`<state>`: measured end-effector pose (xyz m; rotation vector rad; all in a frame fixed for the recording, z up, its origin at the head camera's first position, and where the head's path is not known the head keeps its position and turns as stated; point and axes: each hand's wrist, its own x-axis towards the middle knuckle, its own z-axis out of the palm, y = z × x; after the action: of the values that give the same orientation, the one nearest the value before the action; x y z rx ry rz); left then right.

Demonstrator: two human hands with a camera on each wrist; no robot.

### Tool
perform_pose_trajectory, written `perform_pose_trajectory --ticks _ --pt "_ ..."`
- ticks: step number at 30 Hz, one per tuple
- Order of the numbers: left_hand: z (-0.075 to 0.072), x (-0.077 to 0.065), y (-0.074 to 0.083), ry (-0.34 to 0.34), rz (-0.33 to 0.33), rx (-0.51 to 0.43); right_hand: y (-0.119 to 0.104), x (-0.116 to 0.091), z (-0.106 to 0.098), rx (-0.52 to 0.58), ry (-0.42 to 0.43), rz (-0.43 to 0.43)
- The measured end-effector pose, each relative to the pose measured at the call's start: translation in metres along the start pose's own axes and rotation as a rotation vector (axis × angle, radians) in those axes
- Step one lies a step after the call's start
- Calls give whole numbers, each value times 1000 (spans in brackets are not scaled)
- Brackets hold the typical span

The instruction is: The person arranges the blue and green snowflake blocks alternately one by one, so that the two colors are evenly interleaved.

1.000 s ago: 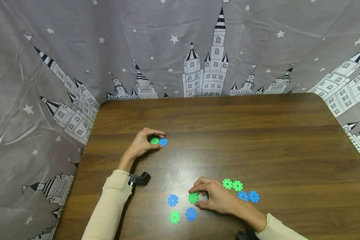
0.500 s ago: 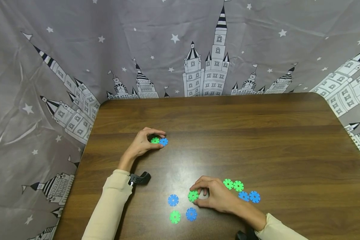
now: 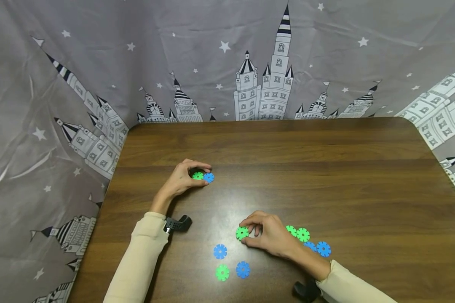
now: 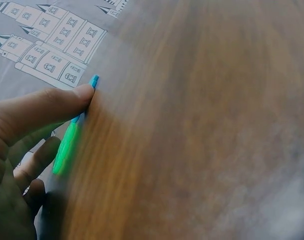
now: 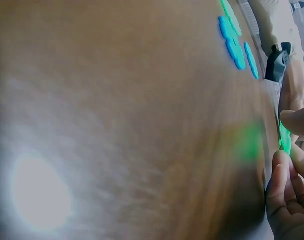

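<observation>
At the table's left side, my left hand (image 3: pixel 183 177) pinches a blue notched plastic disc (image 3: pixel 209 177) between thumb and fingers. Against it, inside the curve of the hand, is a green notched disc (image 3: pixel 198 175); the left wrist view shows the green disc (image 4: pixel 67 149) and blue disc (image 4: pixel 95 81) in line, edge on. My right hand (image 3: pixel 270 232) holds another green notched disc (image 3: pixel 242 233) by its edges, thumb on the near side. In the right wrist view this green disc (image 5: pixel 285 137) stands over its own reflection in the tabletop.
Two blue discs (image 3: pixel 220 251) (image 3: pixel 243 269) and a green disc (image 3: pixel 222 272) lie in front of the right hand. Beyond the right wrist lie more green discs (image 3: pixel 303 235) and blue discs (image 3: pixel 323 249), partly covered. A grey castle-print cloth (image 3: pixel 212 63) hangs behind the wooden table (image 3: pixel 345 181).
My right hand has moved away from the near edge and slightly left, taking the green disc with it. The left hand keeps its grip in nearly the same place.
</observation>
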<state>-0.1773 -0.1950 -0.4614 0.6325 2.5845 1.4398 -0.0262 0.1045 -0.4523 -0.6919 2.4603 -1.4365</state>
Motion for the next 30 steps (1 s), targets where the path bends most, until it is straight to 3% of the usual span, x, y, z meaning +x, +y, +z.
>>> perform_pose_trajectory --ticks 11,17,30 --pt "2 5 2 0 3 3 -7 31 -7 2 99 -4" --pt "2 2 0 -4 -26 -18 -9 51 -7 -27 114 10" --pt "0 -1 1 -4 -19 -14 -4 80 -2 -50 138 33"
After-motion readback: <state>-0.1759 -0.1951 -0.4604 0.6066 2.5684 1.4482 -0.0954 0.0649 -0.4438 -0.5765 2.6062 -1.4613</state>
